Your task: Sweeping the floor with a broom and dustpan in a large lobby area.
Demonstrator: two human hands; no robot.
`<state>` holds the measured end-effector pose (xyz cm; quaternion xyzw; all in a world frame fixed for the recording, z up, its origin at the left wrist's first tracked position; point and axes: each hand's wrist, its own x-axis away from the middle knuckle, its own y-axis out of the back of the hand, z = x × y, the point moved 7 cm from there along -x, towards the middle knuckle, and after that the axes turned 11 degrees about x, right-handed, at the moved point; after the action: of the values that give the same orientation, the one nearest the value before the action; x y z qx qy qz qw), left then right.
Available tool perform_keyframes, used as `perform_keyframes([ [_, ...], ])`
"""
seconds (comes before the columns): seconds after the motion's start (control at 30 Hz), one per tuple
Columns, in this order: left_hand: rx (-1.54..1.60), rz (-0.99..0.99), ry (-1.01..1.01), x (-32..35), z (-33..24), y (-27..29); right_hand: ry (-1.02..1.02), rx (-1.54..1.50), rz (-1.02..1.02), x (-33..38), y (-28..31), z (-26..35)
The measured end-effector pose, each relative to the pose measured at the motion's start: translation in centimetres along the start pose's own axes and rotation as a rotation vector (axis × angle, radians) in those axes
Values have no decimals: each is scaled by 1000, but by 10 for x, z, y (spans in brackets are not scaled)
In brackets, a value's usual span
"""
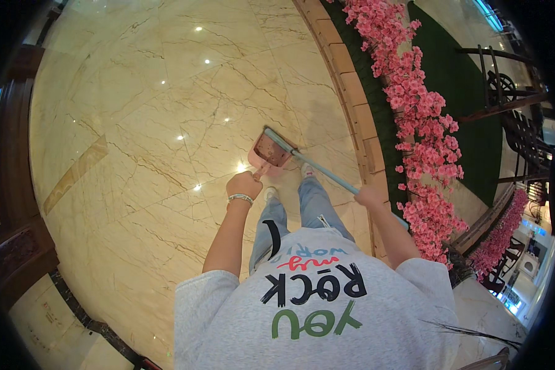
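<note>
Clock hub = the pink dustpan (260, 160), on the floor a touch above frame centre, open edge toward 1 o'clock, short handle toward 7. Inside looks dark reddish-brown with small specks, too small to identify. Light blue broom (328, 176): head lies across the pan's 1 o'clock side, pole slants off to 4; can't tell whether the bristles touch the pan floor. Left hand (245, 185) at 7, right by the pan: fingers wrapped closed round its handle. Bracelet (240, 198) on that wrist. Right hand (371, 196) at 4, well out: curled round the pole, which runs on past it under the forearm; finger detail is blurred. Left shoe (270, 193) at 6, right shoe (307, 170) at 4, both close to the pan. Blue jeans (317, 202) and grey T-shirt (376, 308) with coloured lettering fill 5 to 6. Floor (148, 111) is glossy cream marble, brown veins, light spots reflected. Tan block edging (353, 92) curves past at 2, then a band of pink flowers (428, 148) at 3, green turf (459, 117) beyond, dark wooden furniture (527, 132) further out. Dark wood panelling (12, 160) at 9, far edge.
</note>
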<state>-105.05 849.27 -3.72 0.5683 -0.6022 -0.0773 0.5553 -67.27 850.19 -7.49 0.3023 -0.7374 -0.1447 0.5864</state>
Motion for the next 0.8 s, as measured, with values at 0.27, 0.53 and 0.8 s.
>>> perform_keyframes([
  [0.27,18,-1,-36,3,28,7,-176,-693,393,-4,-37,-82],
  [0.53,247,-179,63,-9,95,34,-345,-669,211,12,-60,-106],
  [0.8,353,-84,310,-50,145,55,-511,-943,351,-25,-94,-157],
])
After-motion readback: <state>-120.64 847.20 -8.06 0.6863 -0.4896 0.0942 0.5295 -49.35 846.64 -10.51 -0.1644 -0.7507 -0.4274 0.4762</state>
